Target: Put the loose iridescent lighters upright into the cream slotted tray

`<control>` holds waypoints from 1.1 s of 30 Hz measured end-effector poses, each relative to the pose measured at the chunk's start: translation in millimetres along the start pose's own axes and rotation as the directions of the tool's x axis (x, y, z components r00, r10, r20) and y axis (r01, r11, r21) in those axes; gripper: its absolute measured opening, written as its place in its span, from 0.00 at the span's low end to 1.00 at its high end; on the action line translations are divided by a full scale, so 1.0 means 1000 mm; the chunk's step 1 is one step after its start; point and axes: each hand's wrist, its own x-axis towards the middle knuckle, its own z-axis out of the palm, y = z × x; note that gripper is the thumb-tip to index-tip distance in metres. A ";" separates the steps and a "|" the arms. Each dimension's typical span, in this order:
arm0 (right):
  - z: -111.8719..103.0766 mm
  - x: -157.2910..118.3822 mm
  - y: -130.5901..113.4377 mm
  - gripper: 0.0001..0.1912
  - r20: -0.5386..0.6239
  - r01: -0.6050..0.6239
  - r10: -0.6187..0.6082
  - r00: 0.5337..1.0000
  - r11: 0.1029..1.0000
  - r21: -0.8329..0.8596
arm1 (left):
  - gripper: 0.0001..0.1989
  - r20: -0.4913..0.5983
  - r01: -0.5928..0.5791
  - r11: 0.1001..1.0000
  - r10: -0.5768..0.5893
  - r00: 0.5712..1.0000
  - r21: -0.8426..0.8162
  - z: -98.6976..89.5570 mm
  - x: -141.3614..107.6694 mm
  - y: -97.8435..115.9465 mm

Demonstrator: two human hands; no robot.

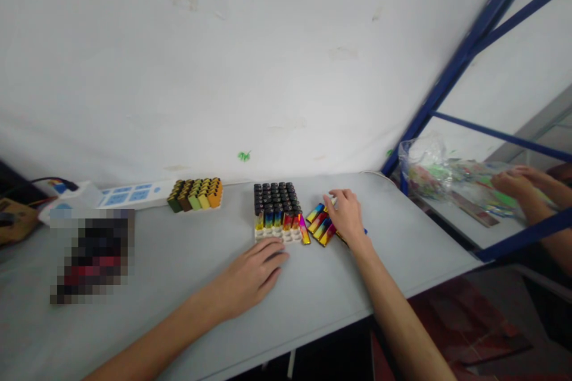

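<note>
A white tray (260, 236) on the table holds several upright black-topped pieces (273, 196), with colourful ones in the front row. One colourful piece (304, 230) leans at the tray's right edge. My left hand (258, 271) lies at the tray's front edge, fingers a little apart, with nothing seen in it. To the right, several shiny rainbow-coloured pieces (320, 227) lie in a loose pile. My right hand (346, 214) is bent over the pile's right side, thumb and fingers close to a yellow piece; whether it grips one is hidden.
A second block of green, yellow and orange pieces (199, 197) stands at the left, beside a white power strip (138, 193). Blue metal frame (440, 98) rises on the right. Beyond it are another person's hands (518, 181) and plastic bags (429, 166).
</note>
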 end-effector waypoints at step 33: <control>-0.024 -0.009 -0.060 0.20 0.012 0.134 -0.250 0.968 0.557 0.820 | 0.14 0.051 0.003 0.999 -0.004 0.999 0.034 -0.006 0.001 0.007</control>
